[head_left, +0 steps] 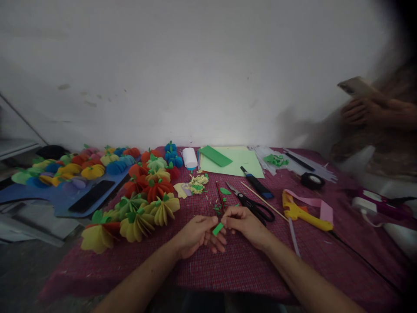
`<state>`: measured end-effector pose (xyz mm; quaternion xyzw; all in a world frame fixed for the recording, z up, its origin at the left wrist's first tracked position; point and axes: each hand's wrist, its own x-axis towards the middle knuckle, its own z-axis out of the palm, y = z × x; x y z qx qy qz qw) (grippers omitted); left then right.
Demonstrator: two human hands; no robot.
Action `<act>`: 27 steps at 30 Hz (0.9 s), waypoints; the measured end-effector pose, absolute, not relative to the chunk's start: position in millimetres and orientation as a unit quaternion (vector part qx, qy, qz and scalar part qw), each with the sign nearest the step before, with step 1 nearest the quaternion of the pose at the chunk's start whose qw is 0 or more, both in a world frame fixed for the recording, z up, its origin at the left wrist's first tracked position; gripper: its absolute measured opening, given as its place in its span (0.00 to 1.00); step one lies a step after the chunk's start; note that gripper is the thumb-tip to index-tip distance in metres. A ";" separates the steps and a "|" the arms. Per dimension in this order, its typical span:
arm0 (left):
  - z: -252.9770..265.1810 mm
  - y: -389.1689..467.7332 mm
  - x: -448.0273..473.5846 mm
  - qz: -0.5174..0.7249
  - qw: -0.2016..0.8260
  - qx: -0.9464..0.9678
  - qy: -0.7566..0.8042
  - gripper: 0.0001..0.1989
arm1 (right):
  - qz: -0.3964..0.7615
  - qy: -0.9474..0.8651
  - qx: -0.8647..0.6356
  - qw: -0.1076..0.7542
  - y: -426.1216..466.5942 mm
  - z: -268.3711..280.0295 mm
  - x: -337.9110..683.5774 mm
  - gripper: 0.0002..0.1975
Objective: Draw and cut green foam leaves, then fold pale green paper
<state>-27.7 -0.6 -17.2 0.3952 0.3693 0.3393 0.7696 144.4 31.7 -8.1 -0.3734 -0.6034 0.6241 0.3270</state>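
Observation:
Over the front middle of the table, a small green paper strip lies slanted between my hands. My right hand pinches its upper end between thumb and fingers. My left hand is close beside and beneath it, palm turned inward, fingers loosely apart, apparently not gripping it. Just beyond the hands are a green paper leaf, a red pencil and tiny green scraps. Black-handled scissors lie partly hidden by my right hand.
Paper pumpkins crowd the left, some on a blue board with a black phone. Behind lie paper sheets and a box cutter. A wooden stick and yellow glue gun lie right. Another person's hands hold a phone.

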 end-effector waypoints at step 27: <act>-22.2 -2.3 -26.6 0.339 0.702 0.473 0.410 0.21 | 0.605 -0.576 -0.437 0.333 44.2 -7.3 154.8 0.08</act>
